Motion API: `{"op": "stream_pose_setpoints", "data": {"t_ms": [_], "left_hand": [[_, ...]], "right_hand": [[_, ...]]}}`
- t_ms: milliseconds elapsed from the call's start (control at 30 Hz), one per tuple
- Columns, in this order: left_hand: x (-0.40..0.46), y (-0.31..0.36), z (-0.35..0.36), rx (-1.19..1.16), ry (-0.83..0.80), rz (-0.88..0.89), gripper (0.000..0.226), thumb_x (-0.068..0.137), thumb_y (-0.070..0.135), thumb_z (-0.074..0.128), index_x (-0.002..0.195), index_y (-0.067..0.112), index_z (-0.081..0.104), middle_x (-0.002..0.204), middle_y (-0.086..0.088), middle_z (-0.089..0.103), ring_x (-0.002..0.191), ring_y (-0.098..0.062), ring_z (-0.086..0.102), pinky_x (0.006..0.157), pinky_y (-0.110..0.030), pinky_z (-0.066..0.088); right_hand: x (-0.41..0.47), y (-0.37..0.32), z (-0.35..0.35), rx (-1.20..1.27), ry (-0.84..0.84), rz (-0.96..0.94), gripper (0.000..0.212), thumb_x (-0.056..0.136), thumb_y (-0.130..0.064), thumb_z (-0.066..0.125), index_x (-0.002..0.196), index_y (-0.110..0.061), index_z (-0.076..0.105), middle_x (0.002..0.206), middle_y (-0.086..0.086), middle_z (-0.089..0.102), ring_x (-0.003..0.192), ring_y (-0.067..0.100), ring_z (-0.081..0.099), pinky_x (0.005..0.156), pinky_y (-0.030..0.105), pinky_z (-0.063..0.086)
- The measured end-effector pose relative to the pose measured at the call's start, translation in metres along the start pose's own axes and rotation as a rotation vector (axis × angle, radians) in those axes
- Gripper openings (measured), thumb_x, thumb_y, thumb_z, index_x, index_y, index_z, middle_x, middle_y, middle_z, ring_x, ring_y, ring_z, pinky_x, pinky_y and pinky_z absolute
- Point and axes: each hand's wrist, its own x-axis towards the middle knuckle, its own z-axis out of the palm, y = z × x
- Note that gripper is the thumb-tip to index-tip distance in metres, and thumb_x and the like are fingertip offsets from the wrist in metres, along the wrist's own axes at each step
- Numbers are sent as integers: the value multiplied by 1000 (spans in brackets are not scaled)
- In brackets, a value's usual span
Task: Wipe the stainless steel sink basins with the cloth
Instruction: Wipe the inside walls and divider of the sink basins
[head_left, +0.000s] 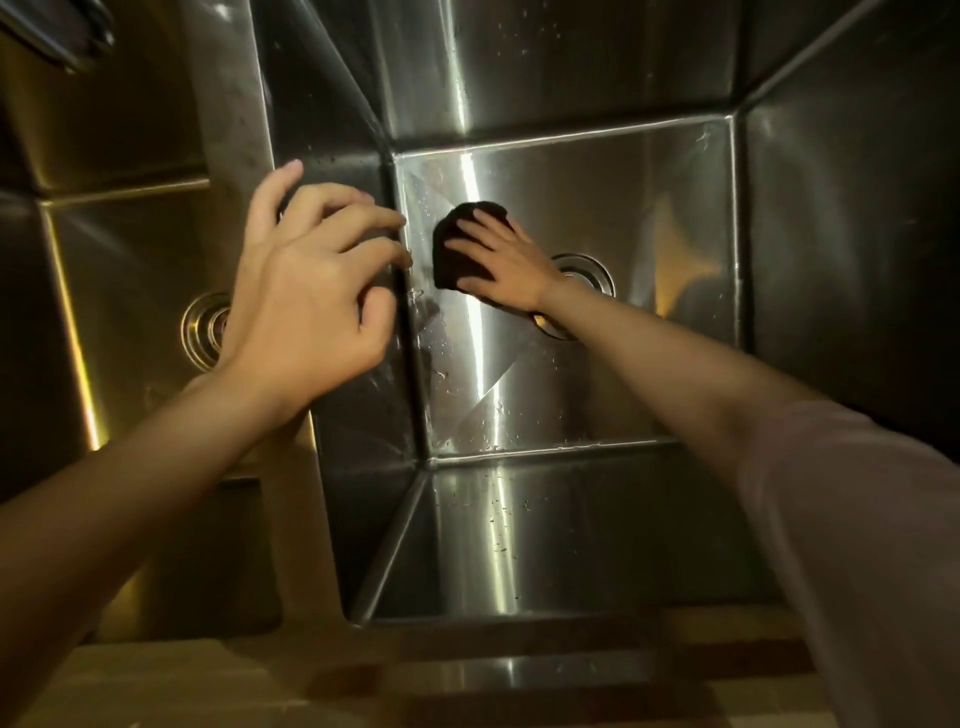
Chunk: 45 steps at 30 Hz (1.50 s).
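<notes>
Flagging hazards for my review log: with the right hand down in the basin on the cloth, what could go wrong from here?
1. The cloth lies close to the drain; a stroke that way might push an edge into it.
2. Droplets on the basin floor may smear into streaks rather than lift off.
3. The right hand presses flat on wet steel and could slide; the left hand hovers by the divider, with no clear bracing.

Two steel sink basins (675, 218) (130, 244) show, each with one drain (584, 273) (205, 330). One dark cloth (457, 244) is there, and two hands (306, 291) (506, 260).
</notes>
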Motion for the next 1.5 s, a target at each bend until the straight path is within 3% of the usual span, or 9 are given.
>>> {"op": "stream_pose_setpoints", "data": {"t_ms": [233,433,533,700,900,1033,1133,1300,1500], "left_hand": [[0,-1,2,-1,28,0,35,84,18,44,99,10,75,117,-6,68,118,-27,54,118,-45,16],[0,-2,2,8,41,11,35,83,18,44,98,8,75,116,-6,69,116,-26,55,117,-44,16],[-1,-1,3,9,47,10,33,82,16,46,97,9,75,115,-5,69,116,-26,55,117,-43,15],[0,-2,3,19,46,0,31,82,15,47,96,11,75,115,-3,69,116,-24,54,118,-43,15],[-1,-1,5,46,61,2,33,84,21,44,96,14,75,113,1,69,114,-22,54,117,-43,15],[-1,-1,6,67,58,12,35,87,25,42,99,15,74,112,1,69,114,-21,54,118,-43,14],[-3,0,6,63,66,16,36,89,27,41,100,15,74,113,0,69,114,-20,54,117,-40,12],[-2,0,7,75,73,14,37,89,28,41,100,16,74,113,1,69,115,-20,54,117,-37,9],[-3,-1,8,69,73,10,38,88,28,40,99,15,74,112,1,70,114,-22,54,116,-38,9]], "right_hand": [[27,-35,4,6,22,-68,59,93,-53,42,147,-31,33,158,-5,24,150,17,7,122,46,-2],[-42,-2,27,-90,-19,-342,56,93,-52,46,143,-27,42,154,-1,34,148,20,18,120,42,2],[-34,19,16,-46,17,-201,55,93,-50,47,144,-29,40,156,-2,31,148,20,16,120,46,9],[1,-10,8,3,60,30,57,92,-50,48,145,-33,37,158,-4,25,149,18,8,120,45,0],[-34,-55,46,-86,-45,-185,57,93,-53,42,146,-33,34,158,-4,24,150,19,8,121,46,2],[-89,-34,61,-160,-151,-372,57,94,-55,39,147,-34,33,159,-5,21,150,18,6,120,44,-5],[-95,-2,48,-147,-110,-328,58,95,-55,41,147,-32,33,158,-1,23,150,20,9,120,44,-2],[-55,-4,30,-51,-33,-78,59,95,-54,41,148,-32,30,159,-1,21,150,21,6,120,48,2],[-45,-62,57,-91,-42,-154,58,95,-53,40,148,-29,32,159,1,22,150,22,4,119,45,-6]]}}
